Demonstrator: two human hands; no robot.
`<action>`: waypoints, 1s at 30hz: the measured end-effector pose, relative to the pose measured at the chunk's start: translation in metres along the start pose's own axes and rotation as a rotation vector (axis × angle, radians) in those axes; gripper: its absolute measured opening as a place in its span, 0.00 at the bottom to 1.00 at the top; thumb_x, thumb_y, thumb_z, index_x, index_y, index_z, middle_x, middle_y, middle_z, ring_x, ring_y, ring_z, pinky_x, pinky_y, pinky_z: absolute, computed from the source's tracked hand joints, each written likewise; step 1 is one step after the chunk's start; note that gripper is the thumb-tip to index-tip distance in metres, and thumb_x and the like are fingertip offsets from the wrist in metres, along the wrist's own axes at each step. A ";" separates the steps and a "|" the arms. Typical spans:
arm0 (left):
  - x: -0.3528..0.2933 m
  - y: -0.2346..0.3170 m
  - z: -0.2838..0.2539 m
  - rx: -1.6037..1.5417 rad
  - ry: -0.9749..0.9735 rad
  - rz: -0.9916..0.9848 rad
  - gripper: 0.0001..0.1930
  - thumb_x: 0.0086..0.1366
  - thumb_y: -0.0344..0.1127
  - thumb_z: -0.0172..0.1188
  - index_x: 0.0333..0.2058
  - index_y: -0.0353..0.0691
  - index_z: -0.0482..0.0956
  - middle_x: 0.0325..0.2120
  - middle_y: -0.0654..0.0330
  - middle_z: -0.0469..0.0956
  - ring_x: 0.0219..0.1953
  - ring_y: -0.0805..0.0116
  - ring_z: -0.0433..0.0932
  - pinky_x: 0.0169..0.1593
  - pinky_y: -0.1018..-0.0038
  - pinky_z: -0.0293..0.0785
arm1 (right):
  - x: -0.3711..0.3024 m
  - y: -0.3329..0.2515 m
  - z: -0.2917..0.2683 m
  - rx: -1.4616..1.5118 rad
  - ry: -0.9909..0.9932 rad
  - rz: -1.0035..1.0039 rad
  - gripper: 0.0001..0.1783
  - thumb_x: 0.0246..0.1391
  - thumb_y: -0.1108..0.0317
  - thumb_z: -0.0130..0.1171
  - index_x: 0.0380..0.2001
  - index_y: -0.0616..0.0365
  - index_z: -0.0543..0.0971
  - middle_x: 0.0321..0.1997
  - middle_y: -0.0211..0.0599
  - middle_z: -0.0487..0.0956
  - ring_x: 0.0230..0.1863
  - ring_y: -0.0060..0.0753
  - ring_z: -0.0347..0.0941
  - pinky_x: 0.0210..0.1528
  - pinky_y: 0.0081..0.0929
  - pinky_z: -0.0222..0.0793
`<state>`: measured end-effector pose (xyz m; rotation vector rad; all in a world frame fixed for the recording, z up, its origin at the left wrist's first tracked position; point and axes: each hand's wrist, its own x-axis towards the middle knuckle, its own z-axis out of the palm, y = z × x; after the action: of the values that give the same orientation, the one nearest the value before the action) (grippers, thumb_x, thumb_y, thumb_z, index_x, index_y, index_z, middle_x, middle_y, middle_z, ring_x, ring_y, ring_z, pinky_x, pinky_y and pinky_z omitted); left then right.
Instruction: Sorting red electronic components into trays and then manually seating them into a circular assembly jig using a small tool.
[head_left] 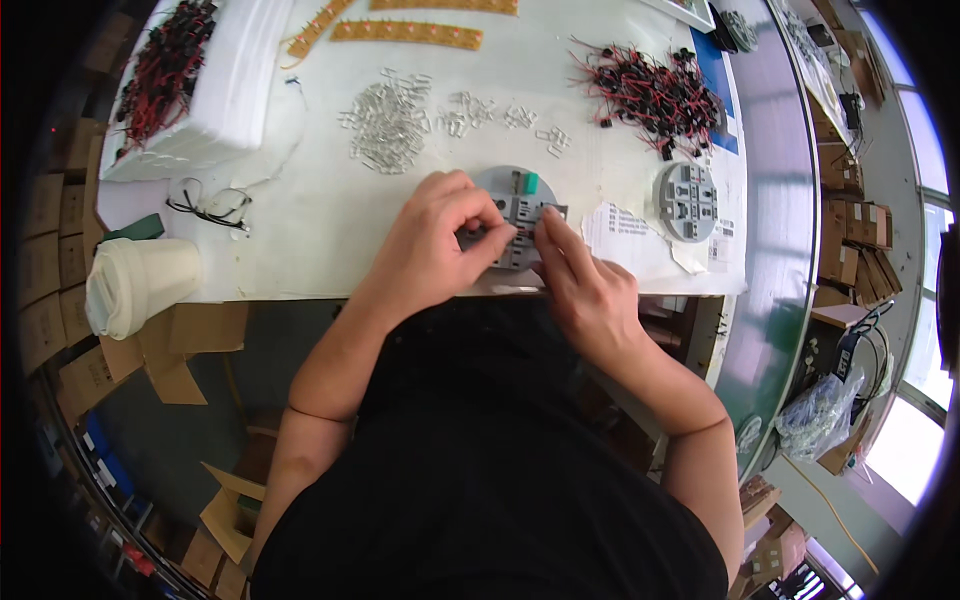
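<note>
A grey round plate [510, 181] with slots and small metal parts lies near the front edge of the white table. A green block [530, 184] stands on its far part. My left hand [432, 243] reaches over the plate's left side, thumb and forefinger pinched together; anything between them is too small to make out. On the right side, the fingers of my right hand [585, 283] press together against the plate and steady its edge. Both hands hide much of the plate. Beyond it lie a heap of small clear or silvery parts [385, 125] and several smaller clusters of them [472, 112].
A second grey round plate [688, 202] lies to the right, below a pile of black parts with red wires [655, 95]. A white foam box [225, 100] with similar wired parts, glasses [210, 205] and a white lidded bin [145, 285] are left. Yellow strips [405, 34] lie at the back.
</note>
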<state>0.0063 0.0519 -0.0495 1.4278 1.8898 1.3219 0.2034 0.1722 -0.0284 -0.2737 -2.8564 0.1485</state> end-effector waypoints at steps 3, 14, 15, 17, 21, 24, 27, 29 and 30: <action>-0.001 0.004 -0.003 -0.031 -0.058 -0.013 0.16 0.55 0.34 0.76 0.41 0.40 0.83 0.36 0.57 0.78 0.41 0.57 0.77 0.45 0.64 0.76 | -0.013 -0.002 0.007 -0.018 0.042 0.014 0.27 0.53 0.72 0.64 0.58 0.66 0.80 0.66 0.45 0.76 0.28 0.21 0.78 0.26 0.24 0.74; 0.022 0.031 -0.010 0.430 -0.297 0.233 0.59 0.36 0.40 0.86 0.70 0.44 0.65 0.62 0.52 0.68 0.63 0.48 0.66 0.63 0.56 0.71 | -0.017 0.019 -0.013 0.646 0.054 0.026 0.22 0.68 0.64 0.58 0.61 0.63 0.78 0.65 0.52 0.76 0.27 0.28 0.77 0.29 0.26 0.75; 0.020 0.030 -0.009 0.440 -0.301 0.240 0.59 0.36 0.40 0.86 0.70 0.44 0.65 0.62 0.52 0.68 0.63 0.48 0.66 0.63 0.56 0.71 | -0.019 0.024 -0.012 0.647 0.066 0.026 0.22 0.68 0.64 0.58 0.61 0.63 0.78 0.65 0.52 0.76 0.27 0.28 0.77 0.29 0.26 0.75; 0.008 0.028 -0.004 0.273 -0.084 0.260 0.60 0.37 0.40 0.86 0.71 0.42 0.63 0.64 0.49 0.66 0.64 0.48 0.66 0.63 0.56 0.71 | -0.030 0.027 -0.011 1.214 0.223 0.304 0.18 0.69 0.63 0.59 0.57 0.62 0.80 0.58 0.50 0.79 0.29 0.33 0.78 0.33 0.27 0.74; -0.017 0.002 0.023 0.218 0.158 0.216 0.60 0.39 0.39 0.87 0.72 0.40 0.61 0.65 0.46 0.64 0.64 0.47 0.65 0.63 0.56 0.71 | -0.015 0.022 -0.005 1.214 0.255 0.646 0.14 0.70 0.64 0.60 0.50 0.62 0.82 0.43 0.39 0.80 0.34 0.27 0.76 0.35 0.27 0.72; -0.026 0.003 0.019 0.192 0.175 0.170 0.61 0.41 0.38 0.87 0.73 0.39 0.60 0.63 0.46 0.65 0.64 0.48 0.65 0.63 0.56 0.71 | -0.006 0.031 -0.007 0.983 0.200 0.676 0.12 0.69 0.64 0.61 0.47 0.61 0.84 0.35 0.37 0.79 0.35 0.29 0.76 0.36 0.28 0.72; -0.029 0.013 0.004 0.116 0.080 0.135 0.62 0.41 0.38 0.87 0.74 0.39 0.58 0.60 0.47 0.68 0.63 0.50 0.67 0.62 0.57 0.72 | -0.001 0.038 -0.018 0.814 0.154 0.535 0.10 0.68 0.65 0.62 0.43 0.58 0.85 0.30 0.43 0.80 0.32 0.42 0.78 0.36 0.32 0.73; -0.026 0.011 -0.002 0.153 0.049 0.110 0.59 0.43 0.41 0.86 0.73 0.39 0.61 0.58 0.50 0.74 0.55 0.53 0.73 0.57 0.59 0.75 | 0.004 0.035 -0.031 0.652 0.070 0.442 0.09 0.67 0.63 0.62 0.40 0.58 0.84 0.31 0.44 0.81 0.32 0.46 0.79 0.35 0.36 0.74; -0.024 0.010 -0.003 0.171 0.034 0.098 0.58 0.43 0.42 0.85 0.72 0.38 0.62 0.57 0.51 0.78 0.51 0.55 0.76 0.54 0.60 0.77 | 0.007 0.033 -0.035 0.571 0.029 0.394 0.10 0.67 0.63 0.62 0.38 0.58 0.84 0.32 0.45 0.81 0.32 0.48 0.79 0.34 0.38 0.74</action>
<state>0.0182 0.0292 -0.0444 1.6103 2.0197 1.2606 0.2124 0.2088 0.0027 -0.6934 -2.5532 0.9970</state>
